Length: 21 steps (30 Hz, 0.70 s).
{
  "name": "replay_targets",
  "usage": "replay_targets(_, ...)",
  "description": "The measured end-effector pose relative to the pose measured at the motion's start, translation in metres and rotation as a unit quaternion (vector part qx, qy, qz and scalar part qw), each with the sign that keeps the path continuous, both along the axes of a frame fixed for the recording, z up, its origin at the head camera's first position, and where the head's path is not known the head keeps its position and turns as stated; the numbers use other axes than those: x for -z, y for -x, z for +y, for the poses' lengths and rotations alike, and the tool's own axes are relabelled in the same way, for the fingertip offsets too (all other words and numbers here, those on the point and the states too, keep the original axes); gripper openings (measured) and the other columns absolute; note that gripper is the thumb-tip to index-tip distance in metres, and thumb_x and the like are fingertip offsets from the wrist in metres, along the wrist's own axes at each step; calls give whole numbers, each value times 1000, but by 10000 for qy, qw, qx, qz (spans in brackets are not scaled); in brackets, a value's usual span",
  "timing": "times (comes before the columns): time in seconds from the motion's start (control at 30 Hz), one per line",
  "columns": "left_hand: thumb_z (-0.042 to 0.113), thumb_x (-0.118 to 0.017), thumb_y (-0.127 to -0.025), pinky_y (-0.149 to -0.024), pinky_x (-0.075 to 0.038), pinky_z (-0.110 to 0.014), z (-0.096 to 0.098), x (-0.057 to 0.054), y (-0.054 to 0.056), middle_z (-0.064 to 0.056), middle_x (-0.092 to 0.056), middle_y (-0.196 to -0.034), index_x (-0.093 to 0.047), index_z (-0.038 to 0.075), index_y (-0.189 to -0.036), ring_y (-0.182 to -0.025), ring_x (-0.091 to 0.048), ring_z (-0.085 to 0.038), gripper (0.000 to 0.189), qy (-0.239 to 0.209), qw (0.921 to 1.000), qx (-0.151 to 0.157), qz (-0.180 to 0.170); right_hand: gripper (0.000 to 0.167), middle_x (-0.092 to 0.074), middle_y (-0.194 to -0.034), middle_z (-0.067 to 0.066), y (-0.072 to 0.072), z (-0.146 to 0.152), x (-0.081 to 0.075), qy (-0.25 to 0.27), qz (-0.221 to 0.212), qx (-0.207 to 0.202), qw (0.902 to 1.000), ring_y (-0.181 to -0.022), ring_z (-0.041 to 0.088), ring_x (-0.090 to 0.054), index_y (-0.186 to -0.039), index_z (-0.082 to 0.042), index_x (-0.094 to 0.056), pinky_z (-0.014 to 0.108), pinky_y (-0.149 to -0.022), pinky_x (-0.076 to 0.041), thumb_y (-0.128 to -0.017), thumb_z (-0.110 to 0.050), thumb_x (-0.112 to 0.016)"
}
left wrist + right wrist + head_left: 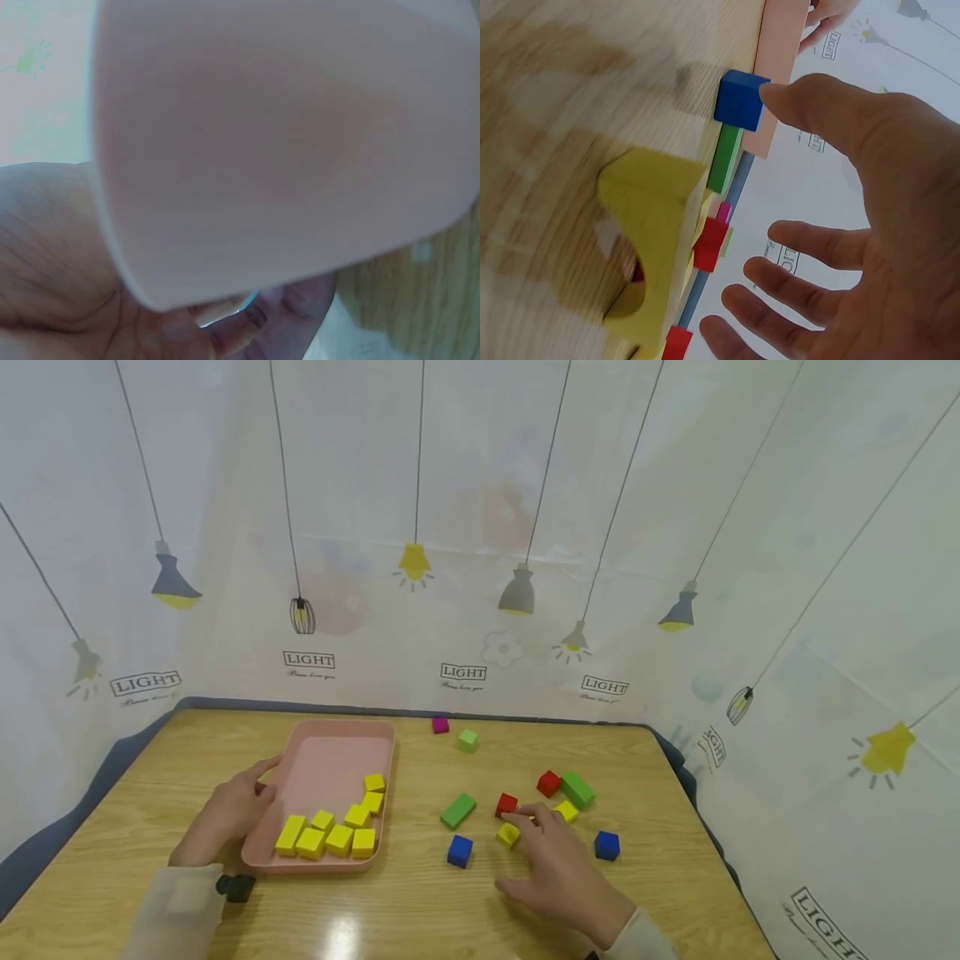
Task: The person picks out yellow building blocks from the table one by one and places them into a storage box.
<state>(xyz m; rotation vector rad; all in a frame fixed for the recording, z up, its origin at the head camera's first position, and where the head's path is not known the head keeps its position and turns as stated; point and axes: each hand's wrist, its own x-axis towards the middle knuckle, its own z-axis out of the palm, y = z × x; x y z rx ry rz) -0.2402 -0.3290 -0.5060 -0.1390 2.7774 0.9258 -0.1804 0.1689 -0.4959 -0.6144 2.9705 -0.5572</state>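
My left hand (pixel 236 806) rests against the left side of a pink tray (pixel 330 728). The tray's wall (pixel 262 150) fills most of the left wrist view and hides part of that hand. Several yellow blocks (pixel 339 840) lie along the tray's near and right sides. Over the loose blocks, my right hand (pixel 558 864) spreads its fingers and holds nothing. A yellow block (pixel 507 836) shows beside its fingertips, with a red block (pixel 506 804) just beyond. In the right wrist view, a yellow arch-shaped block (pixel 656 240) stands near the spread fingers.
Blue blocks (pixel 460 851) (pixel 607 845) flank the right hand. Green blocks (pixel 458 811) (pixel 577 790) and another red block (pixel 549 784) lie around it. Farther back are a magenta block (pixel 440 725) and a light-green block (pixel 467 741). A printed curtain (pixel 360 635) surrounds the wooden table (pixel 405 910).
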Motion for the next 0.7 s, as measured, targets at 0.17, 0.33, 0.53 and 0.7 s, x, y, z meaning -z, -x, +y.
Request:
replay_targets(0.17, 18, -52, -122, -107, -63, -67, 0, -1, 0, -42, -68, -145, -28, -1, -181, -115, -74, -44, 67, -23, 10000, -12, -56, 98, -57, -166, 15, -6, 15, -4, -71, -246, 232, 9994, -145, 42, -62, -164, -17, -63, 69, -114, -61, -83, -56, -103)
replay_targets(0.33, 18, -52, -122, -107, -63, -67, -1, 0, 1, -43, -67, -145, -29, -2, -181, -117, -75, -46, 66, 25, 10000, 24, -34, 104, -52, -172, 16, -9, 26, 1, -220, -575, 475, 9970, -153, 46, -54, -166, -23, -62, 73, -115, -60, -79, -61, -105)
replay_targets(0.53, 18, -51, -122, -107, -63, -66, -1, 0, 2, -43, -67, -146, -28, -1, -181, -116, -74, -45, 66, 50, 10000, 5, -55, 106, -49, -173, 18, -11, 37, 7, 23, -915, 483, 9946, -154, 46, -53, -169, -25, -58, 77, -118, -56, -79, -54, -107)
replay_targets(0.7, 18, -51, -122, -108, -64, -66, 0, -1, 2, -43, -66, -146, -28, -1, -181, -116, -74, -45, 66, 62, 9999, 2, -80, 105, -53, -166, 18, -9, 40, 9, 100, -1106, 552, 9923, -143, 38, -61, -169, -19, -57, 73, -118, -58, -81, -45, -108)
